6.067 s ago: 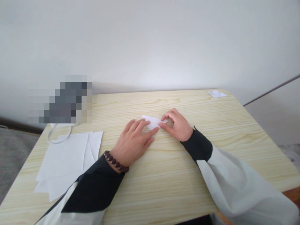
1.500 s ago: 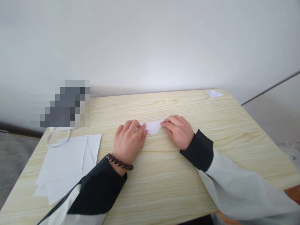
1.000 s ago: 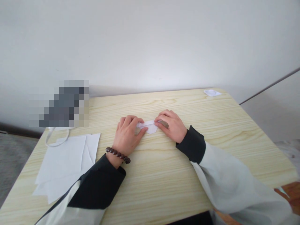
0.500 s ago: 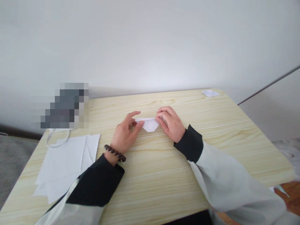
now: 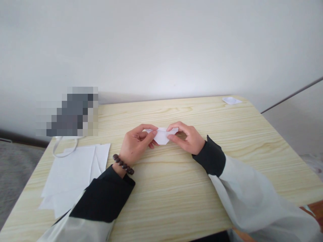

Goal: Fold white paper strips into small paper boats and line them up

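A small folded piece of white paper [image 5: 162, 137] is held between my two hands, over the middle of the table. It has a narrow folded strip along its far edge and tapers toward me. My left hand [image 5: 137, 141] pinches its left end between thumb and index finger, the other fingers curled beneath. My right hand [image 5: 188, 136] pinches the right side in the same way, thumb on the near side. Parts of both ends of the paper are hidden by my fingers.
A stack of white paper sheets [image 5: 70, 171] lies at the left of the wooden table [image 5: 161, 198]. Behind it stands a pixelated dark object [image 5: 72, 112] with a white loop [image 5: 65, 155]. Another folded white paper [image 5: 231, 100] rests at the far right corner. A wall [image 5: 161, 50] borders the table's back.
My left index finger has come down onto the paper. My right fingers have shifted their pinch, and the paper's right end now shows past them. The view has moved slightly.
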Action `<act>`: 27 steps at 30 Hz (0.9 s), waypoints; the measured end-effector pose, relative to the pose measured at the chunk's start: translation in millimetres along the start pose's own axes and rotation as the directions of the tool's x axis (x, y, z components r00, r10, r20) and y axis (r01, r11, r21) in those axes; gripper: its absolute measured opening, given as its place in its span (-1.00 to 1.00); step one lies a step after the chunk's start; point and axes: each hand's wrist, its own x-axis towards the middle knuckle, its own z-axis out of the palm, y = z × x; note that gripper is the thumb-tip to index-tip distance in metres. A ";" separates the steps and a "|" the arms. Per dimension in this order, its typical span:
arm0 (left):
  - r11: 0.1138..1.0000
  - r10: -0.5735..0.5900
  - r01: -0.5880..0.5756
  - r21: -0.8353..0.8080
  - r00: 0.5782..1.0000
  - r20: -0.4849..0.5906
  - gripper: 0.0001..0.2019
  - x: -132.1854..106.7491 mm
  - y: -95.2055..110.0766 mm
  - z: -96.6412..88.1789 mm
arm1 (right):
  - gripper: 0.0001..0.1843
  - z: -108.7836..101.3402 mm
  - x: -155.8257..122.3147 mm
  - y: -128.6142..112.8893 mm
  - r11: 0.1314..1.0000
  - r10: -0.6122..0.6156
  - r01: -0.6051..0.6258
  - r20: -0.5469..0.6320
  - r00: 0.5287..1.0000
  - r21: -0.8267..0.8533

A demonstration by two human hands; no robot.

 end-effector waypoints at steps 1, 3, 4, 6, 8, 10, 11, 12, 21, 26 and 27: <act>1.000 -0.004 0.004 0.002 1.000 0.010 -0.75 -0.3 0.0 0.5 | -0.87 -0.2 -0.2 0.5 1.000 0.012 -0.013 0.008 1.000 0.021; 1.000 -0.009 0.009 0.011 0.999 0.035 -0.75 -1.0 -0.8 1.4 | -0.90 -0.6 -0.7 1.0 0.997 0.045 -0.045 0.008 0.999 0.055; 1.000 -0.009 0.008 0.014 0.999 0.051 -0.75 -1.3 -1.3 1.7 | -0.91 -0.8 -1.0 0.9 0.996 0.060 -0.061 0.006 0.998 0.066; 1.000 -0.004 0.003 0.014 0.997 0.080 -0.77 -2.1 -1.6 1.9 | -0.91 -1.1 -1.8 0.3 0.992 0.084 -0.084 0.008 0.996 0.088; 1.000 -0.004 0.002 0.017 0.995 0.101 -0.78 -3.0 -0.7 1.5 | -0.90 -1.2 -2.7 -0.5 0.988 0.100 -0.101 0.016 0.995 0.115; 1.000 -0.010 0.007 0.030 0.992 0.125 -0.78 -3.6 0.9 0.7 | -0.89 -1.5 -3.4 -0.9 0.984 0.111 -0.112 0.013 0.994 0.141; 0.999 -0.016 0.012 0.032 0.990 0.140 -0.77 -3.7 1.6 0.4 | -0.88 -1.8 -3.5 -0.8 0.983 0.111 -0.110 0.005 0.994 0.147; 0.999 -0.024 0.020 0.030 0.988 0.153 -0.77 -3.6 2.0 0.3 | -0.87 -2.3 -3.6 -0.6 0.984 0.104 -0.102 -0.005 0.995 0.146; 0.987 -0.077 0.097 -0.130 0.985 0.157 -0.69 -0.9 -5.5 1.6 | -0.88 -5.2 -3.3 -2.4 0.994 -0.021 0.020 0.010 1.000 0.103; 0.993 -0.083 0.095 -0.063 0.981 0.178 -0.70 -2.4 -1.3 1.8 | -0.62 3.2 -4.8 -1.7 0.985 0.113 -0.111 -0.015 0.993 0.130; 0.995 -0.092 0.099 -0.031 0.980 0.179 -0.71 -2.6 -0.1 1.9 | -0.58 4.5 -5.0 -1.5 0.981 0.131 -0.128 -0.013 0.991 0.144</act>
